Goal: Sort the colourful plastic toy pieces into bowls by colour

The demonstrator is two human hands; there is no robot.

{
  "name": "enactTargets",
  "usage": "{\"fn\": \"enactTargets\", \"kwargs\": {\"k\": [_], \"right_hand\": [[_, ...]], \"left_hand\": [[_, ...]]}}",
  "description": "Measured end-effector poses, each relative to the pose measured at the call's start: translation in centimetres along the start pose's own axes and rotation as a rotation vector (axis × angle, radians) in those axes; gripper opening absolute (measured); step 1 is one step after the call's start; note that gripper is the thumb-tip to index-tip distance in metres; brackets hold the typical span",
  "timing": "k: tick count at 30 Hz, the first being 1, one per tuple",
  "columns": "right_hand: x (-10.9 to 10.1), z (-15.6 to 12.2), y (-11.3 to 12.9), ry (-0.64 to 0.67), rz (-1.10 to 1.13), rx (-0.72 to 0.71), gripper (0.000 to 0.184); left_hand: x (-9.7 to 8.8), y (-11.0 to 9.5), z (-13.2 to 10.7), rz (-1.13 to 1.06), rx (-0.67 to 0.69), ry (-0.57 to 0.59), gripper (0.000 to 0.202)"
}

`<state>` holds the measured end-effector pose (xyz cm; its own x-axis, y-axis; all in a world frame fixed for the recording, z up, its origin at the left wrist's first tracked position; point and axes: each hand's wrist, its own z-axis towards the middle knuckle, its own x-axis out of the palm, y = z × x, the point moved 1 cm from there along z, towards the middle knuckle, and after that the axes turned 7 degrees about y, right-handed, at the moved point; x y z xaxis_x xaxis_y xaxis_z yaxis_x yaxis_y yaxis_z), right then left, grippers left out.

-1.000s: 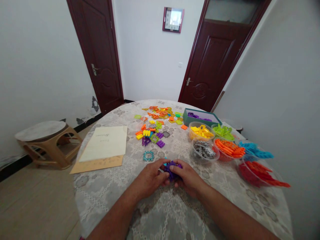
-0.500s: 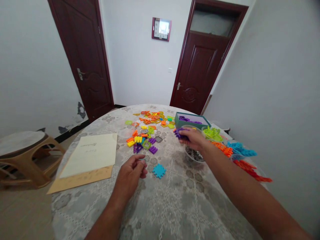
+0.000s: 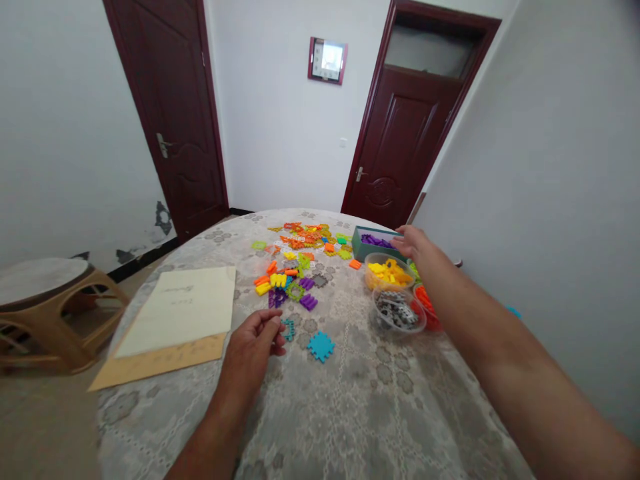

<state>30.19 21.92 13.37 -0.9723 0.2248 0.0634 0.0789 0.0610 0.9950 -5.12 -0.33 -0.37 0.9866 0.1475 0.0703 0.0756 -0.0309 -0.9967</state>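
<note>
My right hand reaches out over the right end of a green box that holds purple pieces; its fingers are spread and nothing shows in them. My left hand rests on the round table's lace cloth with loosely bent fingers and holds nothing. Just beyond its fingertips lies a teal square frame piece, and a blue toothed tile lies to the right of that.
A heap of loose coloured pieces covers the far middle of the table. Clear tubs of yellow, grey and orange pieces stand under my right arm. Papers lie at the left; a stool stands beyond.
Both hands held a purple assembly together near me. My right hand carried it away to the green box and is now empty; my left hand stayed on the table. The blue tile is uncovered.
</note>
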Motion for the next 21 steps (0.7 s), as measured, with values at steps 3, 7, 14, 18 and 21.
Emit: {"fn": "enactTargets", "kwargs": {"k": [3,7,14,18,21], "right_hand": [[0.8,-2.7,-1.9,0.051,0.008,-0.048,0.023],[2.8,-11.3,-6.2,0.482,-0.373,-0.267,0.019],[6.6,-21.9,-15.9,0.747,-1.205,-0.486,0.041],[7.3,-22.2,-18.1,0.651,-1.287,-0.409,0.042],[7.0,-22.2,-18.4,0.61,-1.181,-0.363,0.052]], "left_hand": [[0.2,-0.1,-0.1,0.03,0.018,-0.023,0.038],[0.3,0.0,0.1,0.131,0.02,-0.032,0.036],[-0.7,1.5,0.7,0.83,0.326,-0.087,0.041],[-0.7,2.8,1.1,1.166,0.344,0.037,0.052],[-0.4,3.1,1.3,1.329,0.267,0.121,0.052]]}}
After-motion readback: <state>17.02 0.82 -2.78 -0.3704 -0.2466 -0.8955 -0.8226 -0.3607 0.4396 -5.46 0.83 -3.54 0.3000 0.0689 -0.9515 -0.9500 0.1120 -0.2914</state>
